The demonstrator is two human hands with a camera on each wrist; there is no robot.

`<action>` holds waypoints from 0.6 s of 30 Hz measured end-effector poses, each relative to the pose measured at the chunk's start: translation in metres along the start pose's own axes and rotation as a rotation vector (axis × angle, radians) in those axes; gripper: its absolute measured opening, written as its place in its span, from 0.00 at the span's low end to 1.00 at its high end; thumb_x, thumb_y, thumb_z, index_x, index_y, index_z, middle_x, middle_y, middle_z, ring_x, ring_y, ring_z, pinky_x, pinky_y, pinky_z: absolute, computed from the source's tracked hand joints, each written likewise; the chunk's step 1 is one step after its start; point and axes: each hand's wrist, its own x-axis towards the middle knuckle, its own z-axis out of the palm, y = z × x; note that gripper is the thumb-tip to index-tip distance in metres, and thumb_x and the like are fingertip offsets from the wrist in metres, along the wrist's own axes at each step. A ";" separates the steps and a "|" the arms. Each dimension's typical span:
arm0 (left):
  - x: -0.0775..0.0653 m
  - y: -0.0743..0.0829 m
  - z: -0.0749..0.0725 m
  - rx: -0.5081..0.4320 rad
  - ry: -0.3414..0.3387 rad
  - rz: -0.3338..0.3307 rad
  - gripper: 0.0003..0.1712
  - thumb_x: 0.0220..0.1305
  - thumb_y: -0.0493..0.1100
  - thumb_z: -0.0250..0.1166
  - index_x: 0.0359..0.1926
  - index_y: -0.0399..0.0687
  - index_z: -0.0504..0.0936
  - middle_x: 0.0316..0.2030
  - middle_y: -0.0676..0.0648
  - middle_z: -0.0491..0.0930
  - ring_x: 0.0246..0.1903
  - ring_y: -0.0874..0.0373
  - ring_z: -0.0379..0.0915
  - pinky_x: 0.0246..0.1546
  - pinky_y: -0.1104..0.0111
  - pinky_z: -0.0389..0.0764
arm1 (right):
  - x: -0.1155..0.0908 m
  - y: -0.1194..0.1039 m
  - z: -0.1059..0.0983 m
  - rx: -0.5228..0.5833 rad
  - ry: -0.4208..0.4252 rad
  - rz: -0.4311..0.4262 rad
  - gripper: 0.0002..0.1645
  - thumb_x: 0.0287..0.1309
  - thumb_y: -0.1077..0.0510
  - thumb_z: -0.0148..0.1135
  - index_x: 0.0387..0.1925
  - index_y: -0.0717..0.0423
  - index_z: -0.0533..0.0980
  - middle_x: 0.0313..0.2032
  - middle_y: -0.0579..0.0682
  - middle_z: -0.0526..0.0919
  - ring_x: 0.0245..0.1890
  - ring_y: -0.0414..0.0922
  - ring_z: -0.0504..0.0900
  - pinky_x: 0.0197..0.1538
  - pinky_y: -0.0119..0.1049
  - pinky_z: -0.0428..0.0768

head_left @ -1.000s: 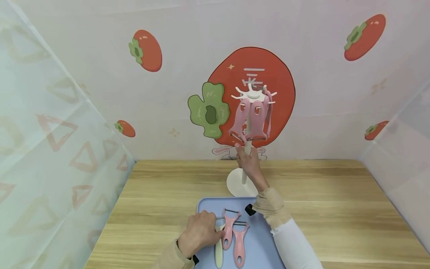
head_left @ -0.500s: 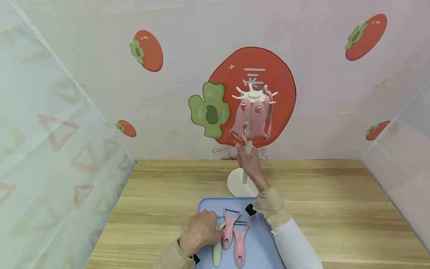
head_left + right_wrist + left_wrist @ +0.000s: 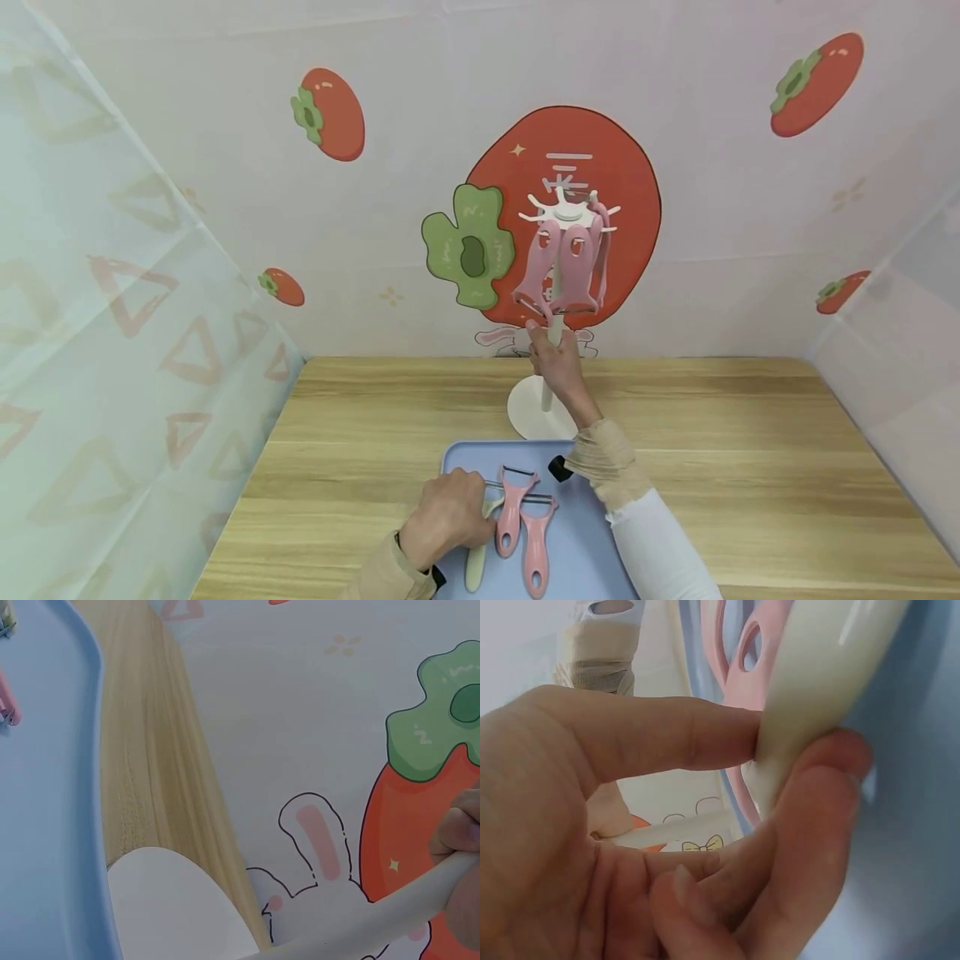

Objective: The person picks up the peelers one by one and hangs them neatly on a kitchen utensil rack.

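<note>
Pale printed characters point(image 3: 567, 157) run down the large red persimmon point(image 3: 633, 192) on the white fabric backdrop point(image 3: 420, 50); the upper part of the hanging stand covers some of them, and I cannot read them with confidence.

The left hand point(image 3: 447, 515) pinches a cream Y-shaped peeler with a smooth, glossy handle point(image 3: 476, 567) between thumb and fingers, over the shallow light-blue rectangular tray point(image 3: 588, 550). Its handle end sticks out below the hand, toward the wearer. Just right of that hand, two glossy pink Y-shaped peelers, one nearer point(image 3: 509, 517) and one farther right point(image 3: 536, 554), lie in the tray with their heads close together.

The right hand point(image 3: 557, 360) is wrapped round the slim post of a white stand point(image 3: 546, 398), above its round base and beneath a cluster of pink peelers point(image 3: 576, 271) hung from the pronged white top. The stand is on the wood-grain table point(image 3: 337, 467), behind the tray, well apart from the cream peeler.
</note>
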 end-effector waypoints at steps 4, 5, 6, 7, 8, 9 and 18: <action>-0.001 -0.002 -0.003 -0.016 -0.005 -0.013 0.19 0.51 0.53 0.74 0.23 0.45 0.76 0.20 0.49 0.71 0.20 0.58 0.67 0.21 0.61 0.74 | 0.000 0.000 0.002 0.001 0.005 -0.002 0.36 0.75 0.46 0.55 0.12 0.59 0.61 0.08 0.40 0.59 0.08 0.36 0.56 0.13 0.29 0.55; -0.001 -0.002 -0.003 -0.025 -0.004 -0.017 0.19 0.52 0.52 0.74 0.23 0.45 0.76 0.20 0.49 0.71 0.19 0.58 0.68 0.21 0.61 0.75 | 0.000 0.000 0.002 0.002 0.006 -0.004 0.36 0.75 0.46 0.55 0.12 0.60 0.60 0.08 0.40 0.59 0.08 0.36 0.56 0.13 0.29 0.55; -0.001 -0.002 -0.004 -0.035 -0.001 -0.021 0.19 0.52 0.52 0.74 0.24 0.44 0.76 0.20 0.49 0.71 0.19 0.58 0.68 0.20 0.61 0.75 | 0.000 0.000 0.002 0.002 0.006 -0.008 0.37 0.75 0.46 0.56 0.12 0.61 0.60 0.08 0.40 0.59 0.08 0.36 0.56 0.13 0.29 0.55; -0.001 -0.003 -0.004 -0.046 0.004 -0.022 0.19 0.52 0.51 0.74 0.24 0.44 0.76 0.20 0.49 0.71 0.19 0.58 0.68 0.20 0.62 0.75 | -0.001 0.000 0.002 0.003 0.005 -0.012 0.37 0.75 0.46 0.56 0.12 0.63 0.60 0.08 0.40 0.59 0.08 0.36 0.56 0.13 0.29 0.55; -0.001 -0.003 -0.005 -0.055 0.010 -0.023 0.19 0.51 0.51 0.75 0.24 0.43 0.76 0.19 0.49 0.71 0.18 0.58 0.69 0.19 0.63 0.74 | -0.001 0.000 0.003 0.004 0.005 -0.015 0.38 0.74 0.46 0.56 0.12 0.64 0.59 0.08 0.41 0.59 0.08 0.36 0.56 0.13 0.29 0.55; -0.002 -0.003 -0.005 -0.070 0.013 -0.025 0.19 0.51 0.50 0.75 0.23 0.43 0.76 0.19 0.49 0.71 0.18 0.58 0.69 0.18 0.63 0.74 | -0.001 0.000 0.003 0.005 0.006 -0.018 0.39 0.74 0.45 0.56 0.13 0.66 0.59 0.08 0.41 0.59 0.08 0.36 0.56 0.13 0.29 0.54; -0.002 -0.010 -0.012 -0.122 0.075 -0.015 0.19 0.51 0.46 0.74 0.20 0.44 0.73 0.17 0.49 0.71 0.16 0.59 0.69 0.15 0.66 0.74 | 0.000 0.000 0.002 -0.015 0.016 -0.009 0.37 0.74 0.45 0.56 0.13 0.63 0.61 0.08 0.41 0.60 0.08 0.37 0.57 0.13 0.29 0.56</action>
